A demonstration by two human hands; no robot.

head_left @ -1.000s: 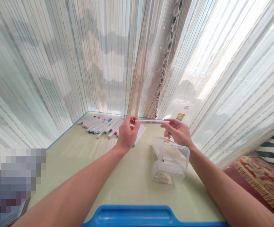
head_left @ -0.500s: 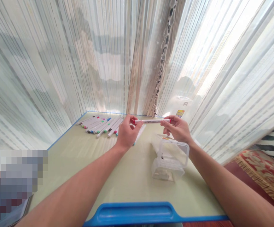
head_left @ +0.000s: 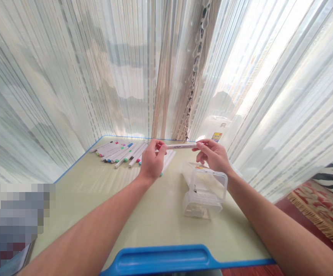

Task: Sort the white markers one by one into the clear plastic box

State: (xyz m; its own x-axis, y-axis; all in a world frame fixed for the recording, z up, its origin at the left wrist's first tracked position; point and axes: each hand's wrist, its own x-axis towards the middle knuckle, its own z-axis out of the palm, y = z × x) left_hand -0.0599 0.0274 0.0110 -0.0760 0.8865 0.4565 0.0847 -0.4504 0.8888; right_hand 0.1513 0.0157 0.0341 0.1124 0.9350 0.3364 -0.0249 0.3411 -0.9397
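Note:
A white marker pen with red ends (head_left: 181,146) is held level above the far part of the table, stretched between both hands. My left hand (head_left: 152,159) pinches its left end, and my right hand (head_left: 214,155) pinches the right end. Left of my left hand lies a spread of white markers (head_left: 123,153) with caps of several colours. A few more pale markers (head_left: 168,161) lie partly hidden behind that hand. Below my right hand stands a clear plastic case (head_left: 205,191) with its lid open and a dark small item inside.
The pale green table (head_left: 143,230) has a blue rim with a moulded blue tray (head_left: 163,257) at the near edge. A second clear case (head_left: 216,128) with a yellow label stands at the back right. Striped curtains (head_left: 126,76) hang behind. Patterned fringed cloth (head_left: 321,214) is at right.
The marker has turned slightly between my fingers, and its red ends are now more covered by them. The whole view has shifted a little; the markers and cases lie as before.

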